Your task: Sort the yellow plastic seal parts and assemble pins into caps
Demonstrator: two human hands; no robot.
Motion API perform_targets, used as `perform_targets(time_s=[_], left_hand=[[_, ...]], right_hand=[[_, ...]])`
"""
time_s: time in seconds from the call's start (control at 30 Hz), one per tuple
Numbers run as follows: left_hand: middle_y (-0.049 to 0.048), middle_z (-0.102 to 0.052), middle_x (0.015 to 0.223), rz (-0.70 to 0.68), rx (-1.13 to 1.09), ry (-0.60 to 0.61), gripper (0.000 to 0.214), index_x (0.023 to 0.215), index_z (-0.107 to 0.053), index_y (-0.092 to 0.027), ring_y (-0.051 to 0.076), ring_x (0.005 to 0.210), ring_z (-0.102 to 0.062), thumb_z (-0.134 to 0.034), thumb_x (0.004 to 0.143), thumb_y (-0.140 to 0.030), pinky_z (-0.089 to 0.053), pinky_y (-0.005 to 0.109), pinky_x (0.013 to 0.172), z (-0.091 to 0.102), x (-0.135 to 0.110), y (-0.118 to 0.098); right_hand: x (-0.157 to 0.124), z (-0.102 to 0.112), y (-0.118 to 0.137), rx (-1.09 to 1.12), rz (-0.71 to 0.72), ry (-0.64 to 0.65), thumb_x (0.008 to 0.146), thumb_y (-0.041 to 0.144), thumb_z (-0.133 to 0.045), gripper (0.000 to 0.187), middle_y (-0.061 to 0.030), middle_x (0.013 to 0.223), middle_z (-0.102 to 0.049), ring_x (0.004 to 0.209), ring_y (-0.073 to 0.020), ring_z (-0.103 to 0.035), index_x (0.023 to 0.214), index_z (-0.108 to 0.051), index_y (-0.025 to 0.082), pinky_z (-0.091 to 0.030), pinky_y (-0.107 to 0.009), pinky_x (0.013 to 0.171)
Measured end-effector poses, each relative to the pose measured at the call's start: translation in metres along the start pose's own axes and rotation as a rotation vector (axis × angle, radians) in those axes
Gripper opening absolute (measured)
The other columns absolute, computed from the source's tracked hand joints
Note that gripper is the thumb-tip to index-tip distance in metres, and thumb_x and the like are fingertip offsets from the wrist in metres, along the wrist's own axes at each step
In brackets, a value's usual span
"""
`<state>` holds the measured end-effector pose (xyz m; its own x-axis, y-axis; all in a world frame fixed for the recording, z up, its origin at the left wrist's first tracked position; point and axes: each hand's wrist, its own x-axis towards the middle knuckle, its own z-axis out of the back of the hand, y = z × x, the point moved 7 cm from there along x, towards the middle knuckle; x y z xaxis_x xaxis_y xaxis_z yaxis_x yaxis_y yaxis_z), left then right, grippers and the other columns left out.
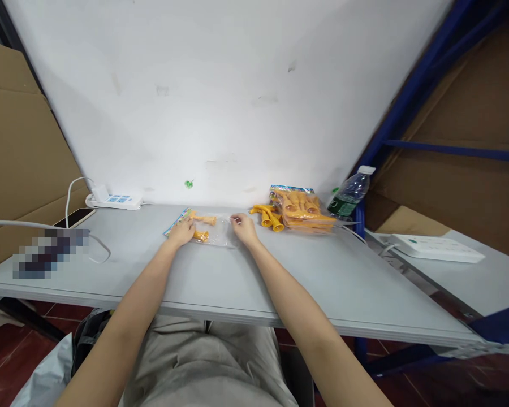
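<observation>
Clear bag: laid flat here on the desk (220, 277), beyond the middle toward the far edge, the clear bag (223, 232) is held between two hands, two orange horns (211, 221) showing at the film near its printed strip (173, 223).
Left hand: the printed end is covered by the left hand (182, 232); whether anything is gripped or merely pressed cannot be told.
Right hand: well apart from the left, bent fingers of the right hand (244, 229) are set at the plain end; whether film is pinched cannot be told.
Film: best handled lightly, it would seem; the printed end should be kept pinned, the plain end drawn level, slack smoothed out before any lift, since thin film is likely to cling or crease.
Loose horns: just beyond the right hand, loose horns (276, 221) are bunched against filled bags (301, 206) by the far edge; a wide rightward sweep could be caught there.
Bottle: stood behind that pile, a tilted bottle (350, 195) is seen at the far right corner.
Left side: a power strip (119, 202), phone (76, 217) and white cable (21, 225) are found there, well clear of the bag.
</observation>
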<state>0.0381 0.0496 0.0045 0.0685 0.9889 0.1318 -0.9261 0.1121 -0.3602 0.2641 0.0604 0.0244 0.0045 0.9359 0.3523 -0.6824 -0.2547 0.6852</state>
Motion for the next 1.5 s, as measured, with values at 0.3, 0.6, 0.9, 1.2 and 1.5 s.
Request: perform_targets(time_s=[0.3, 0.6, 0.9, 1.2, 1.5], left_hand=[[0.0052, -0.041, 0.153, 0.042, 0.003, 0.001, 0.048, 0.135, -0.055, -0.019, 0.02, 0.141, -0.038, -0.032, 0.094, -0.027, -0.031, 0.032, 0.114, 0.005, -0.003, 0.004], [0.0052, -0.043, 0.151, 0.027, 0.013, -0.002, 0.048, 0.135, -0.055, -0.019, 0.02, 0.14, -0.04, -0.032, 0.094, -0.026, -0.032, 0.032, 0.114, 0.003, -0.002, 0.004], [0.0047, -0.037, 0.155, 0.046, 0.021, 0.018, 0.048, 0.135, -0.055, -0.018, 0.02, 0.142, -0.037, -0.031, 0.095, -0.027, -0.03, 0.032, 0.116, 0.005, -0.005, 0.002], [0.0059, -0.037, 0.155, 0.032, 0.029, 0.036, 0.049, 0.135, -0.055, -0.017, 0.021, 0.141, -0.037, -0.029, 0.095, -0.026, -0.03, 0.033, 0.116, 0.007, -0.006, -0.001], [0.0042, -0.037, 0.155, 0.047, 0.005, 0.023, 0.048, 0.134, -0.056, -0.02, 0.02, 0.142, -0.035, -0.03, 0.095, -0.028, -0.029, 0.032, 0.116, 0.005, -0.004, 0.003]], right_hand=[[-0.003, 0.05, -0.046, -0.57, -0.242, -0.156, 0.082, 0.013, -0.045, 0.042, -0.0201, 0.128, -0.055, 0.117, -0.0326, -0.048, 0.121, -0.06, 0.011, -0.03, -0.048, 0.099], [0.005, 0.026, -0.042, -0.363, -0.065, -0.025, 0.085, 0.016, -0.046, 0.035, -0.0146, 0.127, -0.055, 0.11, -0.0259, -0.055, 0.115, -0.064, 0.015, -0.044, -0.039, 0.092], [0.005, 0.015, -0.021, -0.064, 0.2, -0.087, 0.082, 0.016, -0.045, 0.022, -0.009, 0.1, -0.062, 0.093, -0.0208, -0.059, 0.087, -0.066, 0.018, -0.048, -0.032, 0.081], [0.003, 0.019, 0.0, -0.103, 0.251, -0.14, 0.082, 0.015, -0.044, 0.023, -0.0111, 0.099, -0.06, 0.092, -0.0216, -0.057, 0.09, -0.066, 0.016, -0.046, -0.034, 0.086], [0.0, -0.011, -0.006, -0.147, 0.183, 0.187, 0.076, 0.014, -0.051, 0.029, -0.0102, 0.11, -0.063, 0.104, -0.0195, -0.058, 0.099, -0.068, 0.015, -0.045, -0.03, 0.092]])
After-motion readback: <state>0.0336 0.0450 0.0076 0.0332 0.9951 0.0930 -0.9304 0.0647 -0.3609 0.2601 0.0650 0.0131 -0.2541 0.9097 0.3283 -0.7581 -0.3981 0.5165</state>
